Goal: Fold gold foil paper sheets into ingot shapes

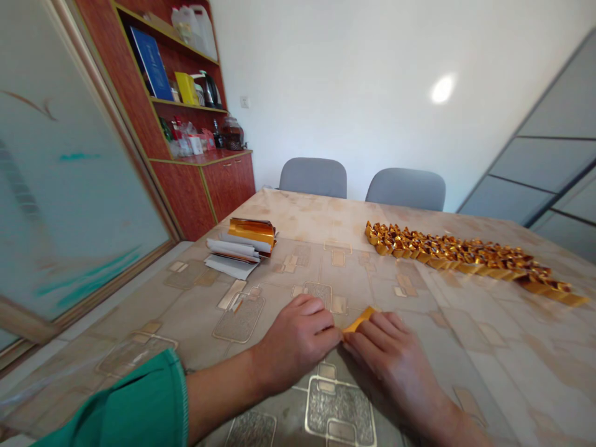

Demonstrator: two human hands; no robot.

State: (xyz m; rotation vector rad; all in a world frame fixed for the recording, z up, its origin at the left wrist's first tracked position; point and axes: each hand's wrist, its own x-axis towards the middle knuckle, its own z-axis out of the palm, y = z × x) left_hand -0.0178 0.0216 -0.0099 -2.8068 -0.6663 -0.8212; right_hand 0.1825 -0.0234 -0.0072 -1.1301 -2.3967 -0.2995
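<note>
Low over the table, a small piece of gold foil paper (361, 318) shows between my two hands. My right hand (388, 347) is closed around it, and fingers cover most of the piece. The fingers of my left hand (302, 335) are curled and pinch at its left end, where they nearly meet the right fingertips. How the paper is folded under the fingers cannot be seen. Beyond my left hand lies a loose stack of gold and white paper sheets (251, 233). Rows of folded gold paper pieces (447, 251) sit together at the right.
A patterned cloth covers the table (298, 217). Two grey chairs, a left one (313, 177) and a right one (406, 188), stand behind its far edge. A red-brown cabinet (205, 180) with bottles and a kettle (212, 90) is at the back left, beside a glass sliding door (79, 174).
</note>
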